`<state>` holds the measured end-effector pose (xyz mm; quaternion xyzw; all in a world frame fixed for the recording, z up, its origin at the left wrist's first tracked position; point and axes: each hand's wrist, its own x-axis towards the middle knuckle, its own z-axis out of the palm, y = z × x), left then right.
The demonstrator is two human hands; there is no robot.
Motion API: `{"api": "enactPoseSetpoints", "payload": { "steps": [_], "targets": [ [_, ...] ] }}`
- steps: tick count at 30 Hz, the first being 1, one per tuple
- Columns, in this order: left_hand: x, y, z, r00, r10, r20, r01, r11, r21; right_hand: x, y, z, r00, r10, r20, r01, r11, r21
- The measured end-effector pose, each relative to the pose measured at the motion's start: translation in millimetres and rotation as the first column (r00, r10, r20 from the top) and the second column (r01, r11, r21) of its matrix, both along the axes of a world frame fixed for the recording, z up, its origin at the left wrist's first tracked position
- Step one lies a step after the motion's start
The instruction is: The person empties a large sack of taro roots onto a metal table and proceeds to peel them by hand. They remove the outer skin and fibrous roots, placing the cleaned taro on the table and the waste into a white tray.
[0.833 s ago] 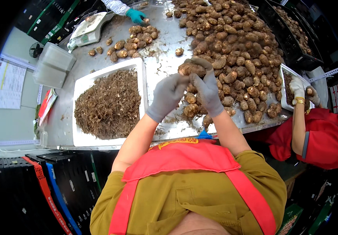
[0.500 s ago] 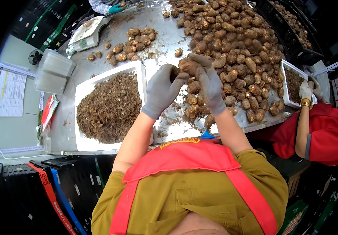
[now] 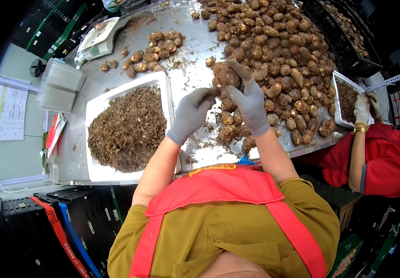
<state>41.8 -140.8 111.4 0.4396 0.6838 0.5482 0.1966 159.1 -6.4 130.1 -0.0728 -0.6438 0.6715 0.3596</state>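
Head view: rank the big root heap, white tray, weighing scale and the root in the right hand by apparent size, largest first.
1. Big root heap
2. White tray
3. Weighing scale
4. Held root in the right hand

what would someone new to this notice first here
Probably the big heap of brown tubers spread over the right side of the metal table. Next, the white tray at the left, piled with brown fibrous scraps. Between them, the gloved right hand holds a large shaggy tuber, with the left hand close at its lower left.
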Motion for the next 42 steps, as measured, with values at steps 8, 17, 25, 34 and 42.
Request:
{"api": "enactPoseSetpoints", "payload": {
  "steps": [8, 17, 25, 34, 42],
  "targets": [
    [-20, 8, 21, 0.996, 0.078, 0.037, -0.074, 0.992, -0.099, -4, -14, -3, 0.991, -0.111, 0.079, 0.071, 0.915, 0.396],
    [6, -5, 36, 0.988, -0.071, 0.137, 0.08, 0.995, -0.057, -3, 4, -3, 0.98, -0.194, 0.044, 0.121, 0.758, 0.641],
    [-13, 5, 11, 0.863, -0.051, 0.502, -0.032, 0.987, 0.154, -5, -13, -6, 0.99, -0.125, 0.057, 0.081, 0.865, 0.496],
    [-11, 5, 7, 0.92, -0.013, 0.392, -0.098, 0.961, 0.26, -3, -13, -4, 0.968, -0.022, 0.248, -0.02, 0.986, 0.165],
    [-7, 4, -11, 0.972, 0.095, 0.214, -0.147, 0.959, 0.243, -18, -8, -15, 0.958, -0.112, 0.265, 0.046, 0.968, 0.246]
  ]
}}
